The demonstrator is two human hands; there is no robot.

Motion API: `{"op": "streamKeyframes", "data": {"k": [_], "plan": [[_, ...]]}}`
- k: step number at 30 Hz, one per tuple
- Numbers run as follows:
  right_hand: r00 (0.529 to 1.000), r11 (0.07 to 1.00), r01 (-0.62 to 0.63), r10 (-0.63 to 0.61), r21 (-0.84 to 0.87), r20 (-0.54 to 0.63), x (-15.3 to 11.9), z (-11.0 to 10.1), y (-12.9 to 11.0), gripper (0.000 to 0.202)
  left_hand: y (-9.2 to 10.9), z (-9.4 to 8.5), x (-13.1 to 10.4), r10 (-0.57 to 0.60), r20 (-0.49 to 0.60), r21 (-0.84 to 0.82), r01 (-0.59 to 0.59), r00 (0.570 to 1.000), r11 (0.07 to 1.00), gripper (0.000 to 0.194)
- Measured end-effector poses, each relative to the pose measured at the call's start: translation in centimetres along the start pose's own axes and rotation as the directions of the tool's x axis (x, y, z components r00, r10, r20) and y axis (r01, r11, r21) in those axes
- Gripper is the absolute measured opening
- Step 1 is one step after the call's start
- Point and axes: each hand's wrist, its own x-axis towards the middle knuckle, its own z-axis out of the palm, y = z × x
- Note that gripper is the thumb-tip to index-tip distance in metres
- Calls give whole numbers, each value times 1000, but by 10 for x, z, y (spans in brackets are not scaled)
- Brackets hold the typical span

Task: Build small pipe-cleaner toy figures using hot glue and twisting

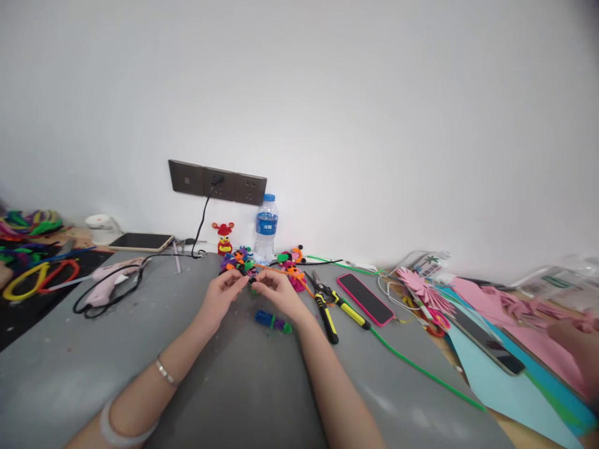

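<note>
Over the middle of the grey mat, my left hand (pixel 223 295) and my right hand (pixel 279 290) meet at their fingertips. Both pinch a small dark piece (pixel 251 280), with some green beside it; its exact form is too small to tell. Just below the hands lies a blue, purple and green fuzzy roll (pixel 272 321). Colourful fuzzy figures (pixel 240 255) stand close behind the fingers, and pink and orange ones (pixel 294 272) are beyond my right hand. A red and yellow figure (pixel 224 238) stands near the wall.
A water bottle (pixel 266 229) stands by the wall. Yellow-handled pliers (pixel 347 307), a pink-edged phone (pixel 365 299) and coloured paper (pixel 510 380) lie right. At left are a pink glue gun (pixel 103 288), its cable and a tablet (pixel 142 241). Another person's hand (pixel 578 340) shows far right.
</note>
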Motion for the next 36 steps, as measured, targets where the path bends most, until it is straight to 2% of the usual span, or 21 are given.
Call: {"op": "streamKeyframes", "data": {"k": [6,11,16,22,29,36], "plan": [[999,991,-20,24,134,-35,0,0,-4,31,2,3,-1,4,13,-42,-3,1000,999,34],[999,986,-33,33,164,-3,-1,0,-7,32,5,3,-3,22,21,-34,-21,1000,999,32],[999,987,-27,30,161,-17,-2,-3,-7,26,8,3,-4,49,4,0,-49,999,999,31],[999,984,7,1,180,-41,-1,-7,-1,17,1,-4,2,136,-4,0,-136,991,991,38],[998,990,14,-5,140,-62,0,-10,-2,11,2,-3,2,229,62,111,-234,972,966,24],[999,986,10,-4,166,-38,0,-11,1,13,1,-4,1,278,53,204,-283,959,937,16]]}}
